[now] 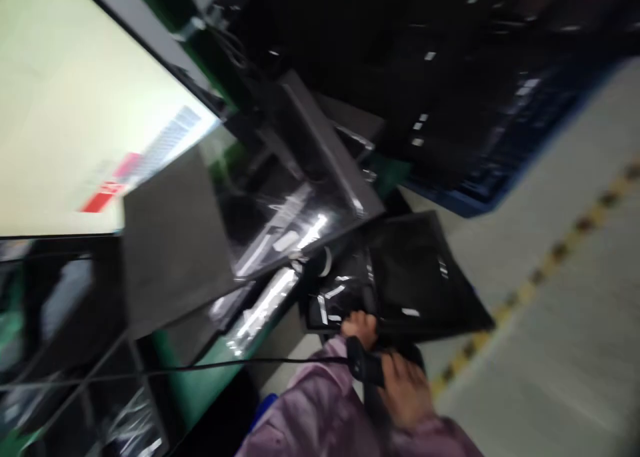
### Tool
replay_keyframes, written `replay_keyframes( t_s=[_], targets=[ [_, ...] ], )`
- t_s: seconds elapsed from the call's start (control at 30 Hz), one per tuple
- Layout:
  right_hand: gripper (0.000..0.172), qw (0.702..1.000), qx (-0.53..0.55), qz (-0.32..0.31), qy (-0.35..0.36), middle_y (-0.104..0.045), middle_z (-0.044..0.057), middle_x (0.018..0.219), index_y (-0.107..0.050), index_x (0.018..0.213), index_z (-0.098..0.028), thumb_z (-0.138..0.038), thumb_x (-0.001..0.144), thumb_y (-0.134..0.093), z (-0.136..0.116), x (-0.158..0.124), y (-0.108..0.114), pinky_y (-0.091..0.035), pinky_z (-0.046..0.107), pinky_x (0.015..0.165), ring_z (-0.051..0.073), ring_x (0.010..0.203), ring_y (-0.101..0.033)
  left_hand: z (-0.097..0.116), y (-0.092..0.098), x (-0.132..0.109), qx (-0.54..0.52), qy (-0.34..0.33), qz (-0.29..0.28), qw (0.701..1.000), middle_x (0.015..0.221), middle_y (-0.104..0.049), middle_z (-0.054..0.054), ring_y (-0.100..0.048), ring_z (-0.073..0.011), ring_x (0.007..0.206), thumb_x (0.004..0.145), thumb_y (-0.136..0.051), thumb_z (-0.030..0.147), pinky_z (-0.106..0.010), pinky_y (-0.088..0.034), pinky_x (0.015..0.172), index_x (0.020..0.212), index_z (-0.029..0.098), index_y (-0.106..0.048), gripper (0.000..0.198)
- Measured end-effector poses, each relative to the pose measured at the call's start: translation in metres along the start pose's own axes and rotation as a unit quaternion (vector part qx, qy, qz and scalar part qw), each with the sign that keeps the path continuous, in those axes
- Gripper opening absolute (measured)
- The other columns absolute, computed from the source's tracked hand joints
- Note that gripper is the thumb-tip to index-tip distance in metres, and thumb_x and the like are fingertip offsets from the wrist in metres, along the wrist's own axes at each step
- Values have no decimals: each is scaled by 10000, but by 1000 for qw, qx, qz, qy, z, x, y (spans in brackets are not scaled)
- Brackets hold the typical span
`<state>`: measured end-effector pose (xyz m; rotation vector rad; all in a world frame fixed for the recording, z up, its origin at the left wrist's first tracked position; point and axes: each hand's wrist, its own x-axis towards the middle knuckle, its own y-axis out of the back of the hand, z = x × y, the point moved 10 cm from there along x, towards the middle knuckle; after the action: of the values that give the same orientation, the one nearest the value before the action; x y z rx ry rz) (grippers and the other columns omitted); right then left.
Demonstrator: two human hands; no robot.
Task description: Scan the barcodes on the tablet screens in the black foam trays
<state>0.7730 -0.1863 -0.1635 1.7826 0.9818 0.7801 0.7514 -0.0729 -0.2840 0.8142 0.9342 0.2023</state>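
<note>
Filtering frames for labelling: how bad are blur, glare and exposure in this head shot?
Head view: heavy motion blur, yellow-black floor stripe smeared; frame strongly tilted; bright panel top left nearly blown out; glare streaks on the shiny wrapped parts; upper stack crushed to black; left hand on the dark tray and right hand by a black corded device both soft, grips unclear.

left grip (360, 327): on dark panel (425, 277) | right grip (406, 387): holds black scanner (365, 369), probably

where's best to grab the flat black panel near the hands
Probably its near edge, coming from the person's side: the black panel is thin and flat, with that edge facing the hands. The left hand is at its near left corner.
</note>
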Motion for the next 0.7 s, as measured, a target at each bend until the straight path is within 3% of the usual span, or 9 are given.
replay_keyframes(
  t_s=[0.07,0.13,0.27,0.43,0.5,0.57,0.6,0.7],
  targets=[
    [287,991,-8,-105,-79,-611,90,868,-575,887,-210,-128,612,-599,9,-1,-4,-345,374,741,242,782,-520,11,-18,-7,37,-10,-29,999,1064,-571,-173,-504,-310,1044,819,-555,258,-453,-434,820,1000,109,-593,237],
    [241,986,7,-132,-97,-609,69,868,-585,859,-199,-169,624,-631,10,2,1,-334,357,743,225,785,-508,17,-28,-8,89,-26,-25,995,1063,-565,-197,-491,-348,1045,832,-517,313,-451,-419,785,1004,103,-588,281],
    [211,992,-3,-84,-96,-604,69,851,-589,849,-176,-197,646,-643,15,8,27,-293,345,726,215,775,-469,29,-28,-1,156,-70,39,985,987,-585,-164,-511,-307,966,884,-363,483,-383,-397,699,925,147,-591,408],
    [153,994,-10,-67,-87,-592,69,814,-584,826,-179,-176,674,-603,25,9,54,-268,343,708,213,767,-451,41,-27,2,148,-75,79,983,951,-588,-156,-508,-294,943,877,-398,453,-364,-385,716,899,158,-587,352],
    [175,994,-2,-70,-85,-596,64,817,-583,833,-183,-173,659,-605,28,11,57,-268,343,709,212,761,-454,36,-24,-4,92,-80,97,988,951,-593,-151,-512,-289,948,869,-423,455,-363,-394,760,912,166,-592,338],
    [218,994,7,-67,-82,-600,60,821,-578,837,-190,-147,624,-600,30,10,58,-273,344,712,214,754,-460,15,-8,-16,-14,-72,158,985,1007,-590,-148,-510,-281,1007,841,-478,476,-364,-390,863,953,178,-588,337],
    [253,995,10,-61,-75,-600,59,820,-573,845,-195,-131,601,-593,30,9,58,-276,346,713,217,751,-463,-8,6,-23,-77,-32,208,975,1078,-573,-154,-489,-281,1075,818,-518,476,-368,-366,933,996,177,-574,352],
    [400,1000,12,-12,-8,-595,75,819,-551,918,-215,-116,532,-570,23,6,55,-286,361,710,236,754,-473,-109,44,-56,-227,197,347,888,1257,-460,-223,-374,-330,1240,727,-627,430,-452,-276,1036,1146,113,-485,544]
  ],
)
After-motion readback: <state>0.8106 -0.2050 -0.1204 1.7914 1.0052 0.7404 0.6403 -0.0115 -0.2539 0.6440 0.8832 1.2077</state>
